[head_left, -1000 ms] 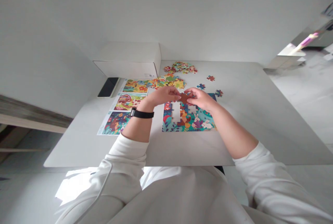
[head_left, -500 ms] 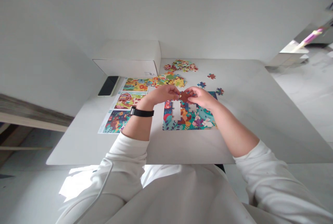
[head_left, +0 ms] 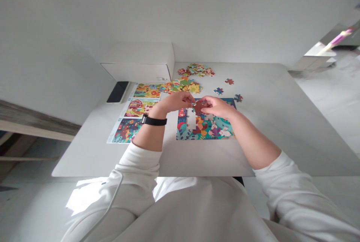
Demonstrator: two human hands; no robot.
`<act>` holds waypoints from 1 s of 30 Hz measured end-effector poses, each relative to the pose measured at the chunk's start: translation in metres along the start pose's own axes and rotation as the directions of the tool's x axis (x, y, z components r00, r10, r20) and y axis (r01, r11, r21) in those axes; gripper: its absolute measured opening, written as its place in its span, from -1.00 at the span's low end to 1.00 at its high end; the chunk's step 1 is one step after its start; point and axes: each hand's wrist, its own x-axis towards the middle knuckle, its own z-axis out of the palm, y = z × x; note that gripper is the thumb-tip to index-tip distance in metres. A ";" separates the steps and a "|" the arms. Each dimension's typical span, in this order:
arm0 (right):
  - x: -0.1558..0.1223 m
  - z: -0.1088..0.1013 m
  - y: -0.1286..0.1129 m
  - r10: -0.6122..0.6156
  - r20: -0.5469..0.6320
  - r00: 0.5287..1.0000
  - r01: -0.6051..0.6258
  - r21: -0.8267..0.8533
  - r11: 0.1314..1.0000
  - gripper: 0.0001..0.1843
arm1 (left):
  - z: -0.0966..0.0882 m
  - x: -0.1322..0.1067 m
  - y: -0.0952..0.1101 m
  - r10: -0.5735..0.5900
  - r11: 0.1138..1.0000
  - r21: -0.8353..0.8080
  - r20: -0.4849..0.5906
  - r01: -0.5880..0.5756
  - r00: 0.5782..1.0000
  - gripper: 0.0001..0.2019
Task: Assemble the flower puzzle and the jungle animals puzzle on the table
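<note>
My right hand [head_left: 215,107] pinches a brown jigsaw puzzle piece [head_left: 198,107] over the upper part of a puzzle. My left hand [head_left: 179,101] is closed at the left of that piece, its fingertips pinching a small bit of puzzle piece [head_left: 193,104]; whether this belongs to the brown piece I cannot tell. Below both hands lies the partly assembled puzzle [head_left: 216,127], dark blue and teal with white rabbits and an orange animal. A pale gap [head_left: 191,120] shows in its left part, and my right hand covers some of its upper area.
Loose blue [head_left: 218,91], dark [head_left: 238,98] and brown-red [head_left: 229,81] pieces lie behind the puzzle. Yellow [head_left: 191,86] and mixed [head_left: 197,70] heaps sit farther back. To the left are a picture sheet [head_left: 126,129], a phone [head_left: 118,92] and a white box [head_left: 137,72].
My right fingers have shifted slightly left and lower with the brown piece. More of the gap's right side is covered. The left hand stays nearly in place.
</note>
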 end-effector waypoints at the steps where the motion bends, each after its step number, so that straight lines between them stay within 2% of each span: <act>1: 0.000 0.001 0.001 -0.007 0.015 1.000 0.007 -0.010 1.000 -0.63 | 0.000 0.000 0.000 0.002 1.000 0.010 0.006 -0.002 1.000 -0.74; 4: -0.002 0.002 0.002 -0.014 0.085 0.996 0.016 -0.019 1.000 -0.78 | 0.000 -0.001 -0.001 -0.002 0.999 0.042 0.038 0.000 0.999 -0.73; 7: -0.005 0.004 -0.001 0.015 0.133 0.991 -0.009 -0.045 0.999 -0.84 | 0.001 -0.001 -0.002 -0.014 0.997 0.082 0.069 0.008 0.998 -0.72; 13: -0.007 0.003 -0.009 0.063 0.152 0.986 -0.034 -0.190 0.981 -0.87 | 0.002 -0.003 0.001 -0.017 0.988 0.157 0.127 -0.004 0.992 -0.69; 19: -0.007 0.005 -0.007 0.041 0.188 0.981 0.020 -0.312 0.950 -0.86 | 0.003 -0.009 0.014 -0.100 0.970 0.238 0.232 0.043 0.968 -0.67; 24: -0.006 0.008 -0.005 0.014 0.167 0.986 0.045 -0.342 0.939 -0.89 | 0.006 -0.011 0.019 -0.067 0.986 0.164 0.304 0.018 0.950 -0.73; 30: -0.009 0.014 -0.009 -0.019 0.170 0.985 0.080 -0.359 0.930 -0.84 | 0.008 -0.005 0.014 -0.019 0.975 0.221 0.229 -0.033 0.973 -0.80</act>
